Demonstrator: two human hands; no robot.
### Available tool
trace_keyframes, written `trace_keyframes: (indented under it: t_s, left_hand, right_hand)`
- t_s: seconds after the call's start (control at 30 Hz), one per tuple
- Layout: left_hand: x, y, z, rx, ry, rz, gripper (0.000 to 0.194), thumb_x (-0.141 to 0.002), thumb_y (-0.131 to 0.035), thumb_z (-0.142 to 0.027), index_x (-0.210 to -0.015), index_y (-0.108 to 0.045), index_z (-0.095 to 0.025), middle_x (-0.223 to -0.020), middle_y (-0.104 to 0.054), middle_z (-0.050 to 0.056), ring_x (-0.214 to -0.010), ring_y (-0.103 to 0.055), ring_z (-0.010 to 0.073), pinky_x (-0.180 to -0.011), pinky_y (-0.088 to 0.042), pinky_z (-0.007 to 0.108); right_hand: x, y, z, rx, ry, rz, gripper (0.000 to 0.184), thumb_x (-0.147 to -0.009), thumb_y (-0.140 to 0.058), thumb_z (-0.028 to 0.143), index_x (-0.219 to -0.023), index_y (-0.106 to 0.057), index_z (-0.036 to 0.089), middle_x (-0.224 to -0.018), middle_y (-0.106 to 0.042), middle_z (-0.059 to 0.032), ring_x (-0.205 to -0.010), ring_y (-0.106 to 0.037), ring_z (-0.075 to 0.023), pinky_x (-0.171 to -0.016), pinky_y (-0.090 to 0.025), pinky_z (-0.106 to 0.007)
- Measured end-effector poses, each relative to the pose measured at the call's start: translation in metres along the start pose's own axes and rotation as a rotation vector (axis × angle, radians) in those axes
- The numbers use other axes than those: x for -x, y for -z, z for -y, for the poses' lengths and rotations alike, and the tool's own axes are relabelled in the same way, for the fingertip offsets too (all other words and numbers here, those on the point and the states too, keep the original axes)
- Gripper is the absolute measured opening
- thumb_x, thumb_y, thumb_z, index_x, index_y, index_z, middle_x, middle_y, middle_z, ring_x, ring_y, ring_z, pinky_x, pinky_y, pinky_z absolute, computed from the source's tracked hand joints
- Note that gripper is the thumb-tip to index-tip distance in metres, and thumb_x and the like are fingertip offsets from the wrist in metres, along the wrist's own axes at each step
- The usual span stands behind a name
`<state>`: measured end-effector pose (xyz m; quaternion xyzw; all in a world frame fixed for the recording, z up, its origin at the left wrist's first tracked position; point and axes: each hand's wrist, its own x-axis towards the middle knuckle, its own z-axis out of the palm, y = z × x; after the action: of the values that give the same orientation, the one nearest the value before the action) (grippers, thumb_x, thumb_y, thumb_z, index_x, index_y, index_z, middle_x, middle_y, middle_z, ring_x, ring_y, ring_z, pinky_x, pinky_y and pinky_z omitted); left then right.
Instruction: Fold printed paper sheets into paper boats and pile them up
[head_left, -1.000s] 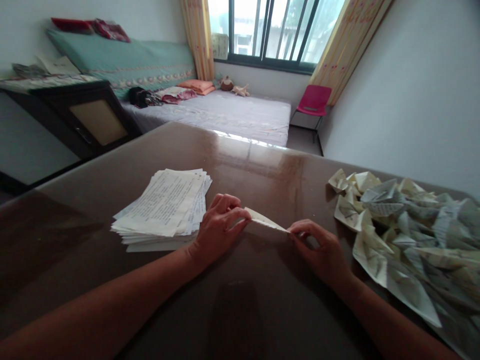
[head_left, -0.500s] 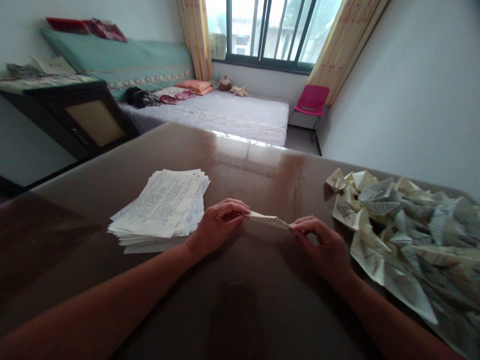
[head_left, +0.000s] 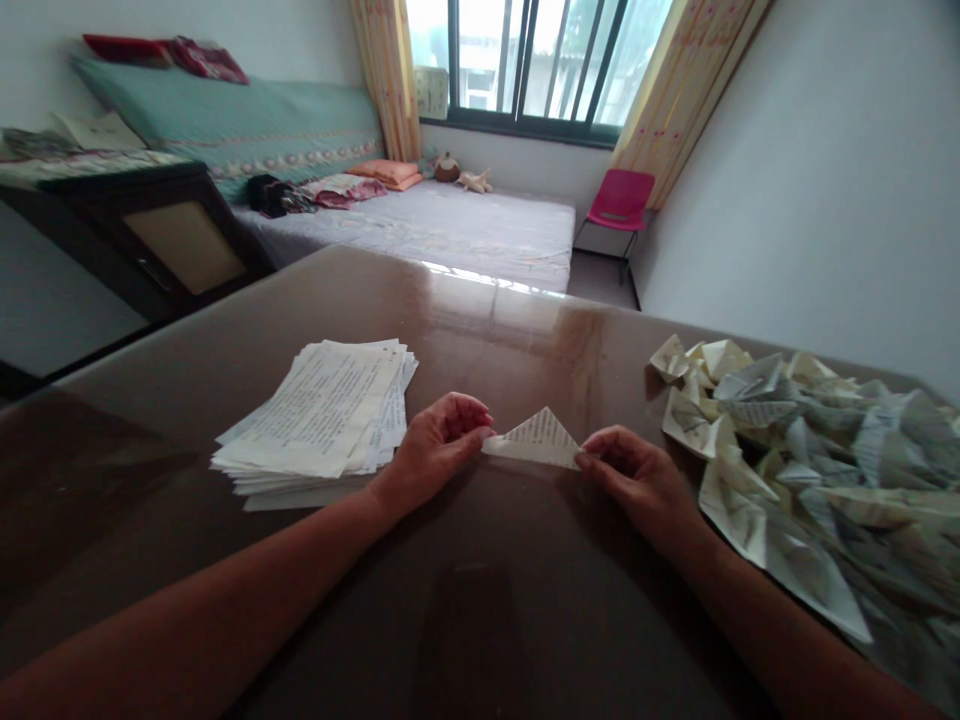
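Note:
Between my two hands is a small folded paper (head_left: 538, 440) with print on it, a triangle with a pale strip along its lower edge. My left hand (head_left: 444, 437) pinches the left end of that strip between thumb and fingers. At the opposite corner, my right hand (head_left: 628, 465) grips the paper with its fingertips. Left of my left hand lies a stack of printed sheets (head_left: 322, 410), its edges uneven. A heap of folded paper pieces (head_left: 795, 460), cream and greyish, spreads beyond my right hand.
The glossy brown table (head_left: 480, 620) carries all the paper. Past its far edge are a bed (head_left: 465, 220) and a pink chair (head_left: 621, 200) by the wall. A dark cabinet (head_left: 172, 235) stands at the left.
The folded paper was seen nearly edge-on; now its printed triangular face is turned towards me. Both hands keep hold of its ends and have shifted only slightly.

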<state>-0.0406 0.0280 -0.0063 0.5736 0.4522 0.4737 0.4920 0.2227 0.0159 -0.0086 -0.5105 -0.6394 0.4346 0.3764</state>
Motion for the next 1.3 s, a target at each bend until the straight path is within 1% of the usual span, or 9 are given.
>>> trace_keyframes:
  t_s: [0.1,0.2,0.33,0.47,0.6,0.9,1.03,1.17,1.3]
  left_hand:
    - [0.001,0.001,-0.002,-0.138,-0.082,-0.091,0.029,-0.083,-0.064,-0.030,-0.106,-0.055,-0.016,-0.108,-0.061,0.008,-0.098,-0.061,0.0175,-0.083,-0.053,0.031]
    - [0.005,0.001,-0.003,-0.418,-0.307,-0.142,0.025,-0.084,-0.063,-0.028,-0.107,-0.058,-0.019,-0.113,-0.058,0.008,-0.103,-0.057,0.0193,-0.084,-0.053,0.033]
    - [0.015,-0.004,-0.005,-0.810,-0.675,0.106,0.016,-0.086,-0.061,-0.022,-0.101,-0.065,-0.025,-0.108,-0.063,0.005,-0.108,-0.053,0.0206,-0.095,-0.046,0.037]
    - [0.022,-0.012,-0.005,-1.005,-0.839,0.350,0.028,-0.089,-0.058,-0.022,-0.116,-0.061,-0.025,-0.120,-0.064,0.004,-0.118,-0.049,0.0225,-0.099,-0.041,0.037]
    - [0.021,-0.018,-0.002,-1.043,-0.828,0.460,0.033,-0.091,-0.055,-0.023,-0.124,-0.056,-0.024,-0.126,-0.062,0.004,-0.123,-0.048,0.0233,-0.101,-0.039,0.037]
    - [0.018,-0.018,-0.003,-1.104,-0.859,0.412,0.034,-0.089,-0.058,-0.024,-0.124,-0.058,-0.025,-0.131,-0.059,0.005,-0.125,-0.047,0.0269,-0.102,-0.041,0.041]
    - [0.017,-0.020,-0.001,-1.131,-0.802,0.445,0.031,-0.092,-0.054,-0.027,-0.122,-0.060,-0.025,-0.127,-0.060,0.006,-0.122,-0.050,0.0253,-0.097,-0.046,0.040]
    - [0.016,-0.021,-0.001,-1.172,-0.760,0.462,0.031,-0.093,-0.051,-0.028,-0.123,-0.059,-0.029,-0.125,-0.061,0.004,-0.118,-0.052,0.0246,-0.094,-0.048,0.041]
    - [0.016,-0.022,-0.002,-1.209,-0.724,0.479,0.033,-0.094,-0.049,-0.029,-0.127,-0.056,-0.031,-0.125,-0.060,0.003,-0.118,-0.050,0.0239,-0.095,-0.045,0.041]
  right_hand:
    - [-0.001,0.000,-0.001,0.041,0.029,-0.110,0.024,-0.080,-0.066,0.042,-0.085,-0.060,0.019,-0.069,-0.062,-0.0006,-0.057,-0.054,-0.0119,-0.050,-0.042,-0.023]
    - [-0.001,-0.001,0.002,0.140,0.030,-0.051,0.022,-0.080,-0.066,0.039,-0.086,-0.061,0.018,-0.071,-0.064,-0.0010,-0.061,-0.057,-0.0132,-0.053,-0.044,-0.023]
    - [0.001,-0.003,0.010,0.130,0.000,0.021,0.021,-0.078,-0.068,0.033,-0.089,-0.058,0.019,-0.076,-0.068,-0.0019,-0.070,-0.064,-0.0157,-0.059,-0.047,-0.024]
    - [0.004,-0.006,0.016,0.103,-0.017,0.129,0.014,-0.076,-0.068,0.027,-0.082,-0.059,0.019,-0.073,-0.069,-0.0010,-0.069,-0.066,-0.0151,-0.059,-0.048,-0.023]
    - [0.005,-0.008,0.017,0.144,0.042,0.189,0.008,-0.078,-0.063,0.021,-0.086,-0.062,0.020,-0.078,-0.070,-0.0001,-0.073,-0.066,-0.0143,-0.066,-0.049,-0.024]
    - [0.007,-0.011,0.019,0.135,0.080,0.197,0.016,-0.079,-0.060,0.012,-0.093,-0.059,0.021,-0.087,-0.070,0.0000,-0.082,-0.067,-0.0137,-0.074,-0.049,-0.024]
    - [0.007,-0.010,0.015,0.300,0.145,0.133,0.018,-0.080,-0.061,0.012,-0.095,-0.057,0.021,-0.083,-0.068,0.0010,-0.073,-0.065,-0.0123,-0.068,-0.047,-0.023]
    - [0.006,-0.008,0.011,0.323,0.123,0.127,0.019,-0.081,-0.063,0.013,-0.096,-0.054,0.021,-0.078,-0.067,0.0029,-0.068,-0.063,-0.0109,-0.065,-0.046,-0.021]
    - [0.006,-0.005,0.011,0.530,0.295,0.126,0.014,-0.085,-0.061,0.016,-0.097,-0.055,0.021,-0.084,-0.068,0.0007,-0.079,-0.062,-0.0133,-0.071,-0.044,-0.023]
